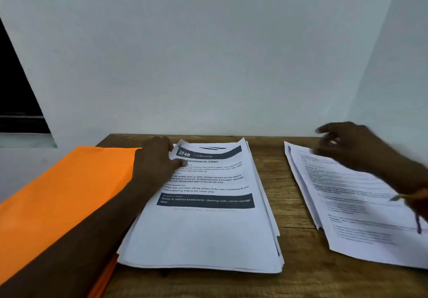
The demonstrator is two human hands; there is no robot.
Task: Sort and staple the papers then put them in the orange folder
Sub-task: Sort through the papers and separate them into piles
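Observation:
A thick stack of printed papers (pixel 208 223) lies in the middle of the wooden table (pixel 298 281). My left hand (pixel 157 158) is on its top left corner, where the top sheet's corner curls up between thumb and fingers. The orange folder (pixel 60 195) lies flat at the left, partly under my left forearm. A second, smaller pile of papers (pixel 356 207) lies at the right. My right hand (pixel 352 144) hovers blurred above that pile's far end, fingers loosely spread and holding nothing.
White walls close off the table at the back and right. A dark window opening (pixel 16 98) is at the far left. A strip of bare wood (pixel 278 181) separates the two paper piles. A thin pen-like object (pixel 416 219) shows near my right wrist.

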